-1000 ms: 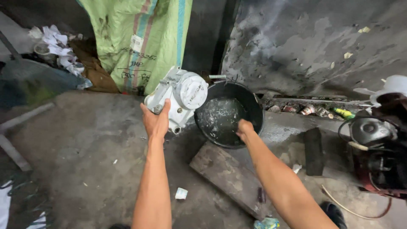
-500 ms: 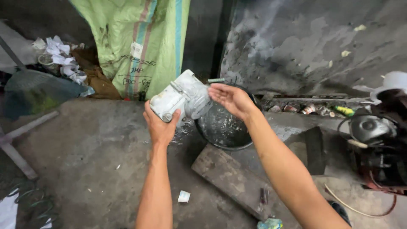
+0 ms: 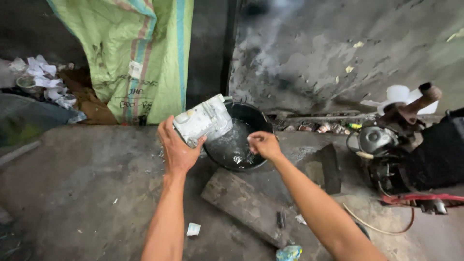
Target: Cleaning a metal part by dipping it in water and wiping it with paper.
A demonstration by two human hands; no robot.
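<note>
Grey metal engine cover in left hand, over black basin

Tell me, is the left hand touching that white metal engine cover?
Touching. The head view shows the left hand gripping the white engine cover from below, fingers wrapped around its lower edge, holding it over the black basin.

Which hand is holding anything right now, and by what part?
The left hand grips the white metal engine cover by its lower edge, over the black bucket. The right hand is at the bucket's rim, holding nothing visible.
</note>
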